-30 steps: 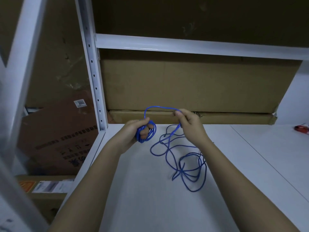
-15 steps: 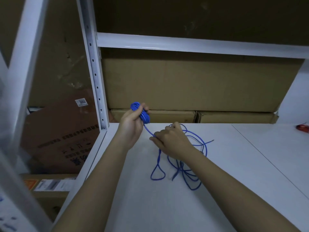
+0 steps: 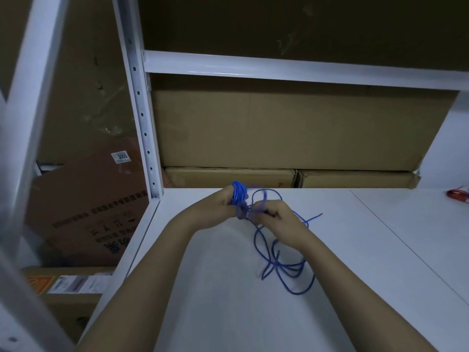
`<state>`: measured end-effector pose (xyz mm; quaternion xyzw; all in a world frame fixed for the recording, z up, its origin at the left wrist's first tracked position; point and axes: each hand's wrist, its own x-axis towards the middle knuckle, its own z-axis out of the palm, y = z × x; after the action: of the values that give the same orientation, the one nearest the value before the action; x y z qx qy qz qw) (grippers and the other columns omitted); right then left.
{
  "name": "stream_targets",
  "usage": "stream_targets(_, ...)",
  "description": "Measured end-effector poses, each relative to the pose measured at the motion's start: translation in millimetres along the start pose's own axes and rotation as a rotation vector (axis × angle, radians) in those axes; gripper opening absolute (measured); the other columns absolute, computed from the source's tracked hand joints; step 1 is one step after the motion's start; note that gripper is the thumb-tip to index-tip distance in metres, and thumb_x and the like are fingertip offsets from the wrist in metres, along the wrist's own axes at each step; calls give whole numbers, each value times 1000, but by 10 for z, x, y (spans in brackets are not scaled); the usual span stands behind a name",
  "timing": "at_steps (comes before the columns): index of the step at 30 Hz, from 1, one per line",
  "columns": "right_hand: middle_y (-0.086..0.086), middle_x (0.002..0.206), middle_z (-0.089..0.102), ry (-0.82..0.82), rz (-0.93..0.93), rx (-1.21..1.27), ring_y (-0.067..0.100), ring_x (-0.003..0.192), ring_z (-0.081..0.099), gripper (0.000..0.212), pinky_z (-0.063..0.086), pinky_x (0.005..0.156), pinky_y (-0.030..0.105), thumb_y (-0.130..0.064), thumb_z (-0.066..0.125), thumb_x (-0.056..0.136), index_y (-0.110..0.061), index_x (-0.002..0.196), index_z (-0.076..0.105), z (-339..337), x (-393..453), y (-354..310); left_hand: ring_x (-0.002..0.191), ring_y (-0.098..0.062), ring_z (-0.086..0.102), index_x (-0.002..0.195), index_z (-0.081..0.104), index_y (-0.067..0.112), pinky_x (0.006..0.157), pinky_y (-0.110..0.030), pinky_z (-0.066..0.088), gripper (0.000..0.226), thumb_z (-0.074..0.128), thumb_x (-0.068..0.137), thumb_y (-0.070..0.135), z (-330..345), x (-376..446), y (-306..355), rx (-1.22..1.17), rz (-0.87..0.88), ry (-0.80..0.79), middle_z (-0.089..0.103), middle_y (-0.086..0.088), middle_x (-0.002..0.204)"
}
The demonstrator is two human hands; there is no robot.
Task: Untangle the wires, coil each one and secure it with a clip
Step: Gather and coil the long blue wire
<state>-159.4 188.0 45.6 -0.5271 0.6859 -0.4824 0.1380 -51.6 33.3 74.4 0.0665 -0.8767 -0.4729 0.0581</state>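
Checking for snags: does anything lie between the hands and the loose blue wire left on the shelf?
Nothing visible does. The loose blue wire lies on bare white shelf, running up to the right hand; the left hand holds the coil.

white shelf (image 3: 228,313) | blue wire (image 3: 279,268) loose loops lying on it | red object (image 3: 456,194) far right

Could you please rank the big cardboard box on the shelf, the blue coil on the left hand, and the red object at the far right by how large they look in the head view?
1. Big cardboard box, by far the largest.
2. Blue coil.
3. Red object, partly cut off by the frame edge and farther away, so its rank against the coil is unsure.
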Motion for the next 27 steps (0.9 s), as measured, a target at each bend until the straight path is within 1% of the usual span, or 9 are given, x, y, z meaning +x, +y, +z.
stream_targets(2, 2, 60, 46, 37, 20, 134, 11, 63, 42, 24, 35, 64, 22, -20, 55, 85, -7, 65, 60, -37, -24, -58, 81, -12, 50, 110, 50, 1, 80, -26, 44, 26, 55, 84, 1, 25, -14, 41, -113, 54, -20, 51, -4, 86)
stream_targets(5, -12, 54, 43, 142, 54, 285, 5, 54, 36, 29, 30, 55, 16, -22, 51, 81, -22, 52, 52, -68, -38, -98, 76, -14, 43, 98, 49, 5, 74, -31, 40, 25, 62, 80, 16, 47, 11, 54, -87, 104, -13, 47, -3, 83)
stream_targets(7, -9, 53, 39, 241, 94, 340, 7, 51, 31, 31, 27, 52, 19, -24, 53, 80, -24, 49, 52, -92, -25, -77, 67, -9, 42, 90, 49, 15, 68, -24, 40, 23, 69, 86, 23, 61, 48, 49, -89, 79, 1, 46, 4, 76)
stream_targets(11, -9, 48, 33, 434, 218, 415, 6, 44, 27, 34, 22, 51, 23, -17, 55, 93, -15, 58, 54, -183, 62, -62, 51, -7, 32, 63, 39, 20, 53, -23, 27, 44, 73, 81, 43, 102, 82, -12, 20, 39, 238, 35, 10, 54)
stream_targets(14, -12, 47, 39, 711, 353, 466, 5, 44, 29, 31, 23, 50, 22, -19, 53, 95, -14, 64, 57, -439, 105, -11, 53, -12, 28, 62, 35, 16, 54, -29, 22, 49, 68, 84, 44, 5, 9, -249, 132, -27, 402, 30, 0, 57)
stream_targets(19, -1, 82, 64, 948, 381, 120, 13, 79, 55, 24, 39, 74, 24, -26, 55, 96, -9, 87, 69, -798, 123, 195, 52, -21, 35, 56, 33, 13, 52, -32, 25, 53, 63, 89, 42, -134, -139, -613, 172, -227, 798, 34, -2, 51)
stream_targets(22, 5, 83, 63, 1021, 347, -44, 22, 80, 55, 26, 37, 69, 28, -31, 53, 96, -10, 89, 68, -811, 219, 255, 53, -24, 38, 55, 34, 12, 50, -30, 25, 52, 62, 91, 38, -103, -96, -579, 124, -276, 932, 37, -4, 52)
stream_targets(25, 13, 89, 63, 987, 317, -318, 30, 83, 54, 32, 33, 65, 31, -32, 47, 99, -8, 92, 66, -784, 289, 310, 56, -29, 42, 60, 45, 1, 53, -31, 30, 49, 61, 91, 36, -125, -43, -534, 26, -257, 988, 45, -15, 58)
stream_targets(27, 19, 108, 58, 848, 387, -604, 36, 99, 50, 29, 36, 77, 37, -28, 45, 100, -11, 112, 66, -758, 318, 323, 60, -33, 46, 74, 56, -9, 56, -33, 35, 47, 62, 90, 35, -147, -28, -517, -28, -199, 974, 54, -27, 68)
